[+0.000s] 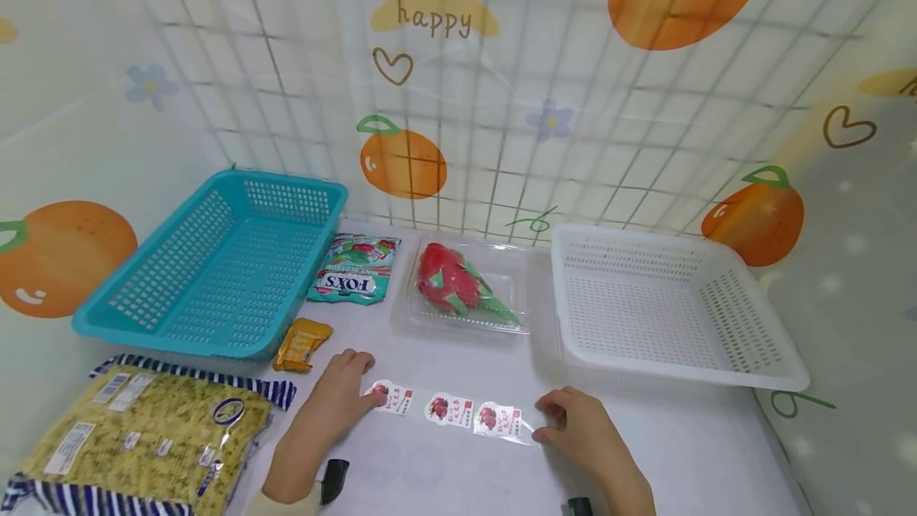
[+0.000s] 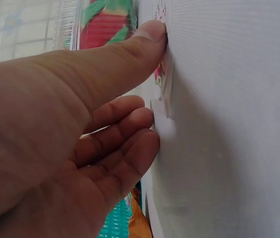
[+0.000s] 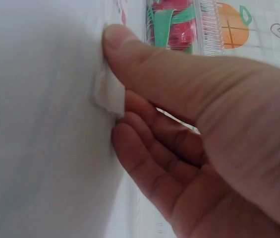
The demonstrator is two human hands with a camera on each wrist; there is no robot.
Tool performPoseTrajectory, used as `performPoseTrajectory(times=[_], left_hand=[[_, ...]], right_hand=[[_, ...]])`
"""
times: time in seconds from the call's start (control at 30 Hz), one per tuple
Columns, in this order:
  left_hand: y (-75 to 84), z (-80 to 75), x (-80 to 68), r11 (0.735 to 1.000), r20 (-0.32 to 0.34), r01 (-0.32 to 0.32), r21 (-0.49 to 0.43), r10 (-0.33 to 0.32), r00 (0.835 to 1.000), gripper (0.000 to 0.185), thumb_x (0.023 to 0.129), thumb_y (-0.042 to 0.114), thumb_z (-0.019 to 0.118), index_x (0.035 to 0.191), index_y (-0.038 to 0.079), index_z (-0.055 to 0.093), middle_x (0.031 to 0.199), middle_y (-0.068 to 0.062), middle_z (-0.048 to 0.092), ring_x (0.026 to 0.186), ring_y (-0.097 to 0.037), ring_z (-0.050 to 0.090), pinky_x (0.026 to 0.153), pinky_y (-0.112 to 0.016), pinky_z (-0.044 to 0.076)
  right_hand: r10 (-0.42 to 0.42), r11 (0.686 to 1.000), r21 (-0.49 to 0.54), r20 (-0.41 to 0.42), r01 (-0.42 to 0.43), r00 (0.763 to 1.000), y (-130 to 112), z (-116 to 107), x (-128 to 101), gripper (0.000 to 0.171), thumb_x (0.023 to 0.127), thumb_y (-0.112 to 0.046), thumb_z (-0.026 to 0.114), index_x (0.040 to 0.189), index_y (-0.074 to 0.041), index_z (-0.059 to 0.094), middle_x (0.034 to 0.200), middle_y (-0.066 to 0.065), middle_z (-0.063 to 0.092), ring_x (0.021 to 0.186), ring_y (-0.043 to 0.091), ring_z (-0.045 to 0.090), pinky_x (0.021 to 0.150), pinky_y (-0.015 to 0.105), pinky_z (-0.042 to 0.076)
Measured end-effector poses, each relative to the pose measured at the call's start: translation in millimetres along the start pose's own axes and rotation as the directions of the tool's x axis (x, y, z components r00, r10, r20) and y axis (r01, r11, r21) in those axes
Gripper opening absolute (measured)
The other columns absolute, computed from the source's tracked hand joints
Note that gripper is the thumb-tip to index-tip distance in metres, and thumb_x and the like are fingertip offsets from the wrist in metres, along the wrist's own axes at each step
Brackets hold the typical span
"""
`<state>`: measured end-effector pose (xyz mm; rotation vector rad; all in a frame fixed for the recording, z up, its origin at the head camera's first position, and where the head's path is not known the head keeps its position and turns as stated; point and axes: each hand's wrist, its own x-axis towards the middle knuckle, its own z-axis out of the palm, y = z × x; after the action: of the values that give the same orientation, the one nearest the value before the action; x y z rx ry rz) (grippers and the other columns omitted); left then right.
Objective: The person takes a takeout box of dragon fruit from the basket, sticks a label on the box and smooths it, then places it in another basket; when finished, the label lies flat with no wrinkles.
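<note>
A short strip of stickers (image 1: 449, 410) with red fruit pictures lies across the white table. My left hand (image 1: 337, 395) is at its left end, the thumb straight and pressing on the end sticker (image 2: 160, 74). The other fingers of that hand lie loosely bent, tips at the table. At the strip's right end is my right hand (image 1: 586, 430), its thumb laid on the strip's bare end (image 3: 109, 94) and its fingertips close by. Beyond the strip, a clear plastic box (image 1: 512, 285) contains a red dragon fruit with green tips (image 1: 450, 279).
A teal basket (image 1: 215, 261) stands at the left, a white basket (image 1: 630, 301) at the right. Between the teal basket and the box lies a Fox's candy bag (image 1: 354, 269). An orange packet (image 1: 302, 344) and a large yellow-green bag (image 1: 154, 440) are near my left hand.
</note>
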<state>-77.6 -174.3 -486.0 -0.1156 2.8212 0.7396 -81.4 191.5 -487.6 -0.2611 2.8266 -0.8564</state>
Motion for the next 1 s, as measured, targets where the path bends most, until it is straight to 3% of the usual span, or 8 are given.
performPoseTrajectory(times=[0.2,0.47,0.83,1.0], left_hand=[[2.4,0.0,-0.6,1.000,0.017,-0.008,-0.004,0.008,1.000,0.047,0.089,0.025,0.080,0.129,0.007,0.063,0.130,-0.013,0.060,0.122,-0.030,0.053,0.109,-0.052,0.049],[2.9,1.3,-0.6,0.999,0.019,-0.035,-0.001,0.035,0.999,0.038,0.090,0.024,0.079,0.123,0.011,0.065,0.125,-0.009,0.060,0.118,-0.027,0.052,0.107,-0.050,0.050],[2.9,1.9,-2.4,0.998,0.029,-0.060,-0.001,0.060,0.998,0.044,0.089,0.023,0.079,0.130,0.012,0.064,0.126,-0.006,0.061,0.119,-0.025,0.051,0.108,-0.049,0.050],[5.8,1.2,-5.0,0.996,0.047,-0.077,-0.036,0.079,0.996,0.045,0.089,0.025,0.080,0.130,0.014,0.065,0.126,-0.003,0.062,0.119,-0.022,0.052,0.109,-0.048,0.050]], right_hand=[[0.006,0.999,0.049,0.059,-0.009,0.998,-2.5,-0.9,-1.5,0.024,0.075,-0.013,0.088,0.094,-0.017,0.074,0.085,-0.009,0.066,0.078,0.007,0.056,0.068,0.020,0.049],[-0.073,0.996,0.058,0.098,0.068,0.993,1.1,2.4,-1.8,0.018,0.081,-0.008,0.083,0.092,-0.018,0.073,0.079,-0.011,0.061,0.072,0.003,0.050,0.065,0.020,0.045],[-0.143,0.988,0.065,0.100,0.137,0.985,1.4,4.2,-2.9,0.009,0.085,-0.012,0.080,0.088,-0.019,0.074,0.077,-0.013,0.056,0.069,-0.001,0.045,0.064,0.019,0.042],[-0.168,0.977,0.153,0.130,0.147,0.977,2.8,7.1,-0.6,0.005,0.089,-0.020,0.078,0.089,-0.020,0.073,0.079,-0.012,0.059,0.072,-0.001,0.049,0.065,0.019,0.043]])
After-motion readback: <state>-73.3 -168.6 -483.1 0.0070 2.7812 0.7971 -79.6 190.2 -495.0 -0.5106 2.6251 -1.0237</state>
